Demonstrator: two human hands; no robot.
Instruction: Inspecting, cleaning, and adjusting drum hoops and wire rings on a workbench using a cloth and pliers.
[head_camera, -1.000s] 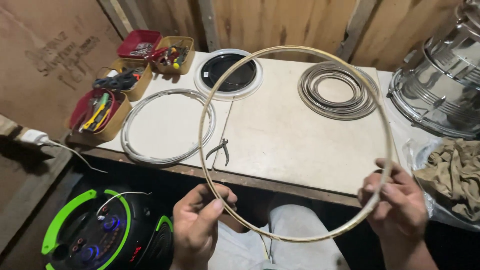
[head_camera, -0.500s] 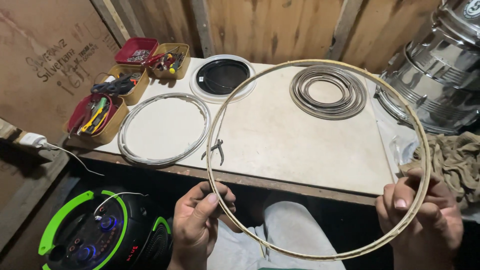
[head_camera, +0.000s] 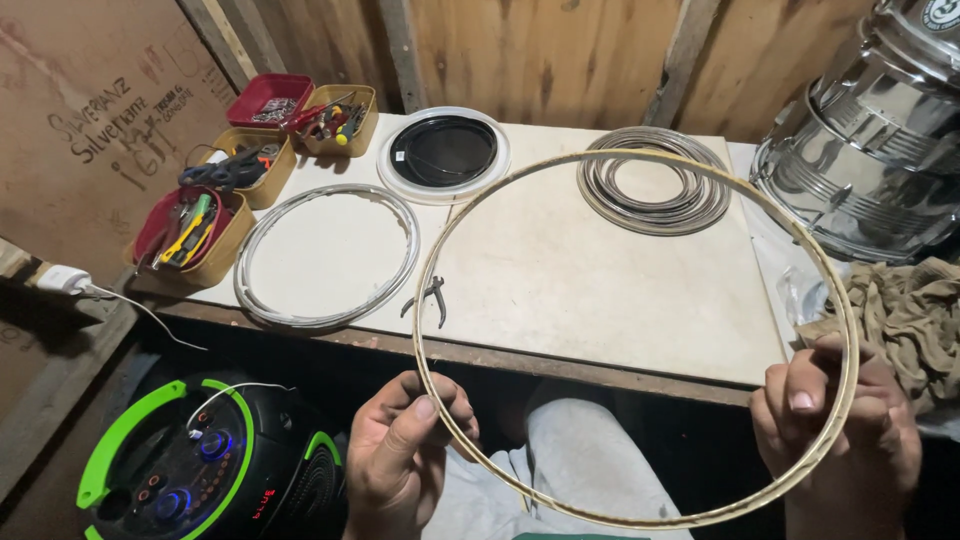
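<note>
Head view: both hands' fingers closed on thin hoop (head_camera: 640, 330), left hand (head_camera: 405, 455) & right hand (head_camera: 840, 430), above table edge (head_camera: 560, 360).

table: a pale flat wooden table (head_camera: 620, 290) standing before a plank wall
left trays: four small red and tan trays of hand tools (head_camera: 262, 165) clustered at the table's far left corner
white ring: a flat white ring (head_camera: 327, 256) lying just beside the trays
dark disc: a white-rimmed round black disc (head_camera: 443, 152) near the wall
coil: a grey coil of metal rings (head_camera: 655, 180) to the right of the disc
pliers: small dark pliers (head_camera: 432, 297) at the table's front edge
steel vessel: shiny stacked steel vessel (head_camera: 870, 150) at far right
cloth: crumpled tan cloth (head_camera: 915, 315) below the vessel
speaker: a black and green round speaker (head_camera: 190, 465) on the floor
</note>
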